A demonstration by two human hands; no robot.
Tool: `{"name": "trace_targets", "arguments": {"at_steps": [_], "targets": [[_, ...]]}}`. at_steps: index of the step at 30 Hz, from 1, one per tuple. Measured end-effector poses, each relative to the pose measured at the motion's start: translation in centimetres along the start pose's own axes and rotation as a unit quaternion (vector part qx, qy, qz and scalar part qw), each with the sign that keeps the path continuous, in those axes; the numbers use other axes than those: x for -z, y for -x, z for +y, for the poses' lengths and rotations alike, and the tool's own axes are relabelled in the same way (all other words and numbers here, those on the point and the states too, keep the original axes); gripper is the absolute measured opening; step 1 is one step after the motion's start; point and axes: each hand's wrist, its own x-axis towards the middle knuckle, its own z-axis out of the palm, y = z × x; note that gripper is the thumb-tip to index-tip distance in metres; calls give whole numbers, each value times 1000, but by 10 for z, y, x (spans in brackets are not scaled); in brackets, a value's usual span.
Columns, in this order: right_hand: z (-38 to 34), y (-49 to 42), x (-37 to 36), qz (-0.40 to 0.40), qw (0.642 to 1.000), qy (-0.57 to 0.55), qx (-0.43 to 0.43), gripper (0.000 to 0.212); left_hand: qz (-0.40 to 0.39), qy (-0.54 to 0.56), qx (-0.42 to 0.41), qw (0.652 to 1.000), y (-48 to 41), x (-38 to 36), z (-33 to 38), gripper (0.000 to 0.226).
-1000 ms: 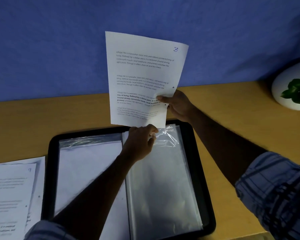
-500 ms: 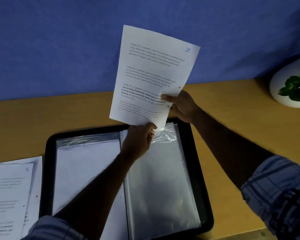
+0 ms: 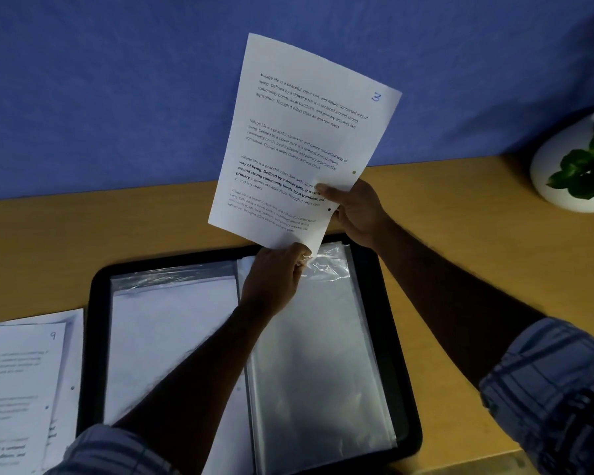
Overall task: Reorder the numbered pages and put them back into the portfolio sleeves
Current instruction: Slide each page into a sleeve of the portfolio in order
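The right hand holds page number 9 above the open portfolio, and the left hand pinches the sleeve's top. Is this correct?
No. The head view shows the page in the right hand is marked 3, not 9. The left hand does pinch the sleeve of the open portfolio.

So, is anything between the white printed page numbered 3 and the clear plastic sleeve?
Nothing visible. The left hand pinches the top edge of the clear plastic sleeve under the white printed page numbered 3, which the right hand holds.

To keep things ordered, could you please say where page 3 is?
Head view: the right hand holds page 3 up above the portfolio, its bottom corner at the sleeve the left hand pinches.
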Motion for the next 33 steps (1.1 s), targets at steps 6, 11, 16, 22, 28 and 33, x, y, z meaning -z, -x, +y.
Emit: {"name": "trace_targets", "arguments": {"at_steps": [6, 11, 16, 22, 28, 33], "targets": [[1, 5, -5, 5, 1000, 15, 9, 26, 9, -8, -7, 1000, 1, 0, -1, 24], [5, 7, 11, 10, 992, 123, -3, 26, 16, 7, -13, 1000, 2, 1, -3, 18], [-3, -1, 38, -14, 978, 207, -10, 42, -17, 26, -18, 999, 0, 4, -8, 25], [-10, -14, 53, -71, 972, 216, -58, 50, -53, 55, 3, 997, -6, 23, -30, 36], [-5, -21, 55, -79, 968, 222, -92, 56, -110, -4, 12, 994, -9, 50, -75, 40], [-3, -27, 56, -79, 964, 231, -102, 53, -106, -41, -6, 994, -12, 54, -89, 37]]}}
